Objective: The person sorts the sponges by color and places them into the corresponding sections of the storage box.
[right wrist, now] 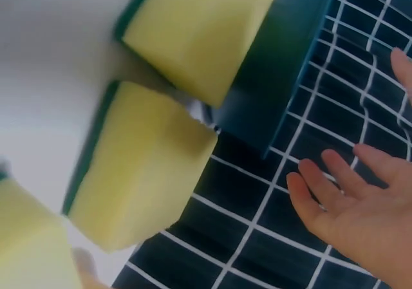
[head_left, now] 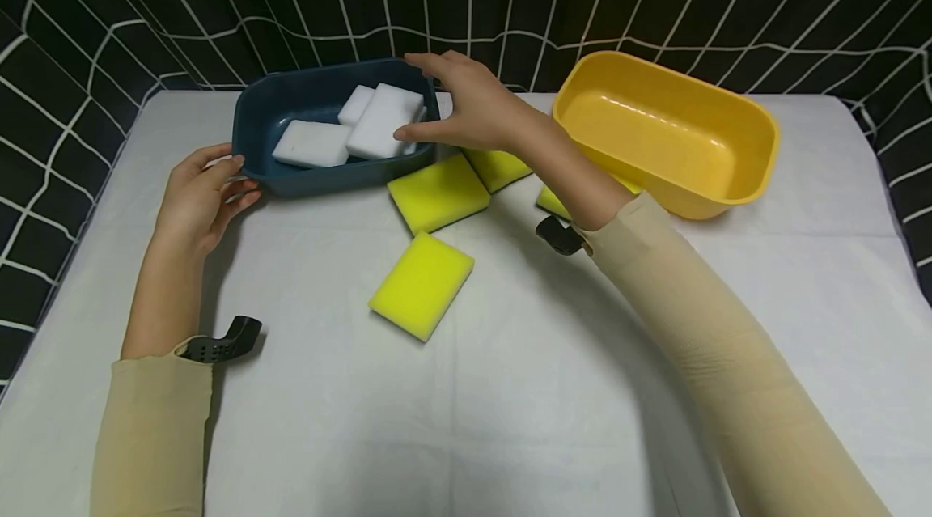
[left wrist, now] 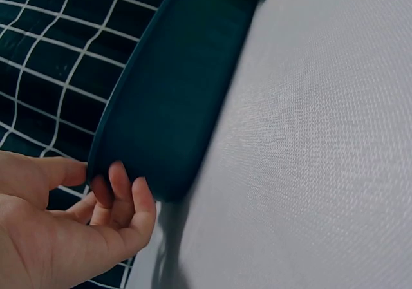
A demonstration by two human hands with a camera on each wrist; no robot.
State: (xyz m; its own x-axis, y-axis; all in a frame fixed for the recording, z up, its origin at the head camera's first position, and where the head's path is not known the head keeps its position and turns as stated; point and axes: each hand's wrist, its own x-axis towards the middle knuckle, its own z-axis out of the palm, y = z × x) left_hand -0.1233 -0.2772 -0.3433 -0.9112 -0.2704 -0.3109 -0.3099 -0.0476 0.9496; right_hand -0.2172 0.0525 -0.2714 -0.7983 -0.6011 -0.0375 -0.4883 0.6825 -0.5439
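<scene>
A dark blue plastic tub [head_left: 328, 180] stands at the back left with several white foam blocks [head_left: 384, 122] inside. My left hand [head_left: 191, 197] pinches the tub's left end; in the left wrist view the thumb meets the rim and the other fingers bend against the wall. Above the tub's right end hovers my right hand [head_left: 473, 103], thumb and fingers spread apart, holding nothing. The right wrist view shows that hand [right wrist: 360, 212] apart from the tub wall [right wrist: 273, 64]. Yellow sponges [head_left: 439, 195] with a dark green side lie by the tub's right front corner.
One more yellow sponge [head_left: 422, 285] lies nearer the table's middle. Another sponge [head_left: 553, 203] is partly hidden under the right forearm. A yellow tub [head_left: 662, 116] stands at the back right. Black cloth with a white grid [head_left: 495, 3] hangs behind the white-covered table.
</scene>
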